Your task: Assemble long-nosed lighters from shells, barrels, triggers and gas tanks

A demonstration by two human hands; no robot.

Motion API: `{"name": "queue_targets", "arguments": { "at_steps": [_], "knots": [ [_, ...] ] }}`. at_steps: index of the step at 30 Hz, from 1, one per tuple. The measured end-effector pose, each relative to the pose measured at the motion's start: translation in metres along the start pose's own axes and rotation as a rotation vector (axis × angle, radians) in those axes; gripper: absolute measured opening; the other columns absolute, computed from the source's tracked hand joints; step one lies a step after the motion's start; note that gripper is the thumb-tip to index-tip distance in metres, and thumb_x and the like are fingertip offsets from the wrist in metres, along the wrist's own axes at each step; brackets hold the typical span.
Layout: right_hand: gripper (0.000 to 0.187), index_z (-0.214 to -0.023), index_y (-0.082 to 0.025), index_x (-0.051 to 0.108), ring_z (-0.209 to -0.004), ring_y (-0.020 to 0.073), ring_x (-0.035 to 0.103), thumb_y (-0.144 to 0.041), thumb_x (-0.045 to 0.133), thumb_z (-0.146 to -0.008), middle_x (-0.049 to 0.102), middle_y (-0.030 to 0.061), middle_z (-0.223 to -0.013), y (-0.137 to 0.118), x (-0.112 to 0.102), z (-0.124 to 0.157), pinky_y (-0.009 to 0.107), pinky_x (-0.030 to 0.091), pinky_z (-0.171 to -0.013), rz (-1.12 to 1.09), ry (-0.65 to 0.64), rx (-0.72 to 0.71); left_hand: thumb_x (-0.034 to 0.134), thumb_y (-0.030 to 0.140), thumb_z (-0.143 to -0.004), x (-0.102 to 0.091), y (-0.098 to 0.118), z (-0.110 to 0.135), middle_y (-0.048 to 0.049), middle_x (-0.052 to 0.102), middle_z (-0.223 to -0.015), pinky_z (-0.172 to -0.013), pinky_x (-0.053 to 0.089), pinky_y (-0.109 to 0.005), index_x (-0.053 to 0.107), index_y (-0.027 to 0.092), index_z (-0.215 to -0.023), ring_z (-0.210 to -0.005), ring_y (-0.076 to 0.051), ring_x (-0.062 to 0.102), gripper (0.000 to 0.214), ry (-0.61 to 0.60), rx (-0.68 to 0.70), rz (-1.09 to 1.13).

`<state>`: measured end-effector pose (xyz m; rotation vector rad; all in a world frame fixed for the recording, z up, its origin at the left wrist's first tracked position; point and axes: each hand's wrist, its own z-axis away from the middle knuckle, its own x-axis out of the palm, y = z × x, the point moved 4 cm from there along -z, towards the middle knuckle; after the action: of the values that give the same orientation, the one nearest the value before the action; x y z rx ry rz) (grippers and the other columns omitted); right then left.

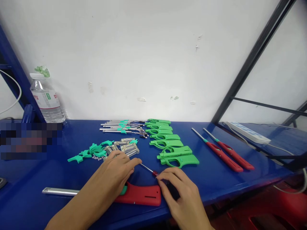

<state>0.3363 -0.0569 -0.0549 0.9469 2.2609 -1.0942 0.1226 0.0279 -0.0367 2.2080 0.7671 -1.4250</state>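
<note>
My right hand grips a screwdriver with a red and dark handle, its thin shaft pointing up and left. At the screwdriver's tip are the fingertips of my left hand, bent together; anything small between them is hidden. Below my hands lies a red lighter with a green trigger and a long silver tube, partly covered by my left forearm. Just beyond my left hand are clear lighter fuel tanks and a pile of teal triggers, with small metal bits beside them.
Silver tubes with wires lie near the wall, beside a column of green lighter shells. Two red lighters rest on the right. A water bottle stands back left; a power strip is back right, near a black frame.
</note>
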Motion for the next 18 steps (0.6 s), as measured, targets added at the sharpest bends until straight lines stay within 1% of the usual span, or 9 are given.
{"name": "queue_targets", "arguments": {
  "at_steps": [2,5,9,13,16,18],
  "knots": [
    [0.018,-0.107,-0.028,0.074,-0.094,0.0195,0.076,-0.017,0.060,-0.104,0.076,0.0023,-0.102,0.000,0.000,0.001,0.028,0.061,-0.084,0.003,0.028,-0.010,0.052,0.002,-0.097,0.001,0.003,-0.001,-0.0055,0.079,-0.097,-0.092,0.051,-0.043,0.070,0.023,-0.125,-0.089,-0.026,0.072,0.039,-0.045,0.010,-0.028],
    [0.017,-0.109,-0.028,0.074,-0.091,0.0185,0.077,-0.018,0.062,-0.105,0.078,0.0012,-0.100,0.001,0.000,0.001,0.027,0.060,-0.084,0.002,0.079,-0.031,0.052,0.001,-0.095,0.001,0.004,-0.001,-0.0058,0.078,-0.100,-0.088,0.052,-0.040,0.068,0.025,-0.126,-0.094,-0.028,0.072,0.042,-0.094,-0.023,-0.034],
    [0.018,-0.111,-0.029,0.074,-0.090,0.0164,0.077,-0.015,0.064,-0.104,0.078,-0.0005,-0.100,0.002,-0.005,0.000,0.024,0.060,-0.084,-0.021,0.163,-0.061,0.051,0.002,-0.096,-0.002,0.006,-0.003,-0.0067,0.077,-0.101,-0.084,0.052,-0.039,0.068,0.024,-0.122,-0.094,-0.029,0.072,0.039,-0.109,-0.048,-0.023],
    [0.017,-0.110,-0.029,0.074,-0.087,0.0153,0.077,-0.016,0.066,-0.103,0.078,-0.0010,-0.098,0.001,-0.011,0.000,0.022,0.061,-0.077,-0.048,0.234,-0.051,0.052,0.002,-0.097,-0.002,0.004,-0.004,-0.0073,0.079,-0.103,-0.085,0.053,-0.041,0.070,0.024,-0.124,-0.095,-0.029,0.073,0.039,-0.136,-0.047,-0.018],
    [0.017,-0.109,-0.029,0.074,-0.086,0.0145,0.076,-0.016,0.066,-0.103,0.078,-0.0016,-0.098,0.000,-0.013,-0.001,0.022,0.061,-0.076,-0.067,0.250,-0.045,0.055,0.004,-0.097,-0.002,0.003,-0.004,-0.0076,0.079,-0.103,-0.084,0.054,-0.040,0.070,0.025,-0.129,-0.093,-0.029,0.073,0.042,-0.118,-0.047,-0.022],
    [0.017,-0.108,-0.029,0.074,-0.087,0.0143,0.076,-0.016,0.066,-0.103,0.078,-0.0022,-0.097,-0.001,-0.013,-0.001,0.022,0.061,-0.077,-0.076,0.244,-0.044,0.055,0.003,-0.096,-0.001,0.003,-0.003,-0.0076,0.079,-0.099,-0.081,0.055,-0.038,0.070,0.023,-0.132,-0.088,-0.028,0.072,0.044,-0.100,-0.044,-0.021]
  ]
}}
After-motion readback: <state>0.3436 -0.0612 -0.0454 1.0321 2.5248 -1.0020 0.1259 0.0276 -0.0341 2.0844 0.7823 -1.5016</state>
